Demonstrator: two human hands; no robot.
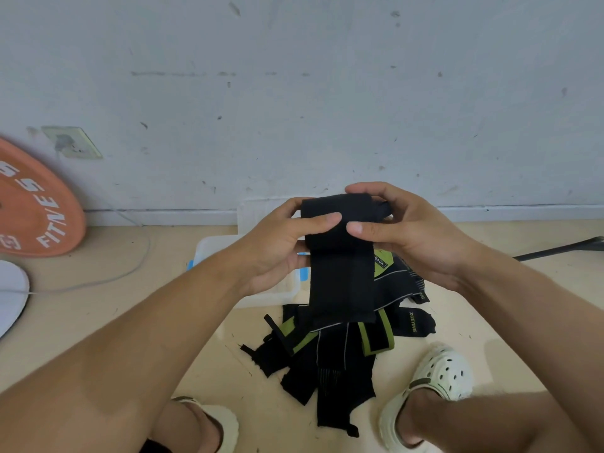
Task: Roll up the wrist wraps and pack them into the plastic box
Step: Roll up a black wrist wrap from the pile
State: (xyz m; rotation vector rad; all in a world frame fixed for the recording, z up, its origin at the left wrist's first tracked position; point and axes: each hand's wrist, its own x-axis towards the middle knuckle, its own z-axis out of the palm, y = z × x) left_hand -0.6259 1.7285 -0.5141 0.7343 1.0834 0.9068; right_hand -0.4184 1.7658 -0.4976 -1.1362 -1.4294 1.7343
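Beige floor, scuffed grey wall (294, 93) behind.
Both my hands, left hand (281, 246) and right hand (408, 237), pinch the black wrist wrap (340, 273) (plastic box (212, 246) below).

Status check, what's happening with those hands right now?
Left hand and right hand both grip one black wrap, partly rolled. Plastic box open below. Nothing blocking.

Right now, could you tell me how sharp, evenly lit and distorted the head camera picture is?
Head view: soft, even light, no glare and only faint shadows; wide-angle bending curves the baseboard and swells the forearms; the left hand, right hand and black wrist wrap are fairly sharp, though the wrap's dark fabric hides its folds; the orange weight plate is cut off at the edge.
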